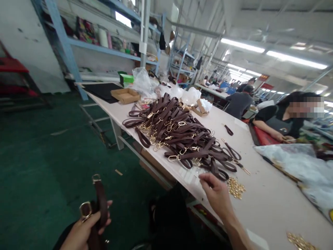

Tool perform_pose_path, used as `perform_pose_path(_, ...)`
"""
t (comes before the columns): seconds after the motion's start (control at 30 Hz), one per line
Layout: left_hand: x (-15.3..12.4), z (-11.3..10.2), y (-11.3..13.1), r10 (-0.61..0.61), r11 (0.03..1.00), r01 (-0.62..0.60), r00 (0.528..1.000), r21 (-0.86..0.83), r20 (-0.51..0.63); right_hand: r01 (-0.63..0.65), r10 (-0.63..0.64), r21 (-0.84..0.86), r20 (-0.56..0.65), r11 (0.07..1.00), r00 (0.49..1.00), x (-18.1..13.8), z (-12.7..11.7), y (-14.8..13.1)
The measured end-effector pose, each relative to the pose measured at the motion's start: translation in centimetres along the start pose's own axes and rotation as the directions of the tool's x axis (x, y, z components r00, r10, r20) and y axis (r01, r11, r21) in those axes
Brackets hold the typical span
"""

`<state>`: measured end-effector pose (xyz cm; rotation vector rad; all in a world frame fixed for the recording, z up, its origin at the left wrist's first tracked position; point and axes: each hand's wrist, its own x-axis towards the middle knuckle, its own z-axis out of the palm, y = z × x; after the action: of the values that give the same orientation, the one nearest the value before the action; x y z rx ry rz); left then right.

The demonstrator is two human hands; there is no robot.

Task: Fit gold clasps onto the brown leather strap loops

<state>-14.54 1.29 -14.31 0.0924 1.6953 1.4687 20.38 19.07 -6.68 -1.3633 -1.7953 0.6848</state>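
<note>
My left hand (85, 227) is low at the bottom left, off the table, closed round a dark brown leather strap (100, 201) with gold metal rings. My right hand (215, 192) rests at the near edge of the long white table (265, 205), fingers curled and pinched at the edge of a big pile of brown straps with gold clasps (179, 139). What the fingers pinch is hidden. A small heap of loose gold clasps (235, 188) lies just right of that hand.
A co-worker in black (283, 118) sits across at the right by red material (264, 136). Plastic bags (299, 163), cardboard trays (125, 95), a black mat (102, 91) and blue shelving (104, 48) surround the table. Green floor (39, 156) lies left. More gold clasps (299, 241) sit bottom right.
</note>
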Motion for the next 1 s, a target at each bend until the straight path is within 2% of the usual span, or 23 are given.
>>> perform_pose_path(0.13, -4.4, 5.0, 2.2, 0.078, 0.997, -0.080, 0.987, 0.012, 0.139, 0.031, -0.030, 0.048, -0.038, 0.998, 0.999, 2.7, -0.5, 3.0)
perform_pose_path(0.27, -7.0, 9.5, 3.5, 0.156, 0.976, -0.187, 0.960, 0.115, 0.233, 0.102, -0.099, 0.066, -0.052, 0.993, 0.994, 1.9, -1.8, 4.3)
perform_pose_path(0.4, -8.5, 14.3, 4.7, 0.218, 0.911, -0.311, 0.921, 0.272, 0.323, 0.099, -0.101, -0.021, -0.149, 0.995, 0.984, -1.5, -5.6, 6.7)
perform_pose_path(0.53, -8.7, 19.6, 5.8, 0.263, 0.785, -0.424, 0.888, 0.453, 0.376, 0.001, -0.046, -0.159, -0.279, 0.987, 0.959, -5.2, -11.0, 10.6)
perform_pose_path(0.6, -8.5, 22.3, 6.2, 0.320, 0.684, -0.529, 0.836, 0.502, 0.445, -0.052, -0.024, -0.212, -0.342, 0.976, 0.940, -7.0, -13.6, 12.6)
perform_pose_path(0.63, -8.3, 23.6, 6.4, 0.380, 0.618, -0.604, 0.790, 0.504, 0.481, -0.071, -0.018, -0.229, -0.365, 0.971, 0.931, -7.7, -14.7, 13.6)
perform_pose_path(0.7, -7.6, 26.2, 6.7, 0.514, 0.469, -0.746, 0.666, 0.473, 0.541, -0.084, -0.020, -0.245, -0.393, 0.966, 0.920, -8.8, -16.2, 15.8)
perform_pose_path(0.73, -7.1, 27.4, 6.7, 0.568, 0.404, -0.793, 0.608, 0.456, 0.554, -0.069, -0.049, -0.279, -0.396, 0.958, 0.917, -9.2, -16.7, 16.9)
perform_pose_path(0.77, -6.5, 28.5, 6.7, 0.601, 0.358, -0.819, 0.570, 0.449, 0.560, -0.034, -0.107, -0.336, -0.392, 0.941, 0.914, -9.4, -16.9, 18.0)
perform_pose_path(0.8, -5.9, 29.5, 6.6, 0.621, 0.332, -0.828, 0.552, 0.452, 0.556, 0.017, -0.187, -0.412, -0.377, 0.911, 0.907, -9.6, -16.9, 18.9)
perform_pose_path(0.9, -3.9, 31.5, 5.5, 0.629, 0.318, -0.807, 0.572, 0.497, 0.527, 0.188, -0.444, -0.624, -0.283, 0.759, 0.850, -9.5, -16.7, 21.0)
perform_pose_path(1.0, -2.5, 32.2, 4.1, 0.638, 0.306, -0.780, 0.594, 0.546, 0.490, 0.346, -0.613, -0.706, -0.157, 0.618, 0.774, -8.8, -16.9, 21.4)
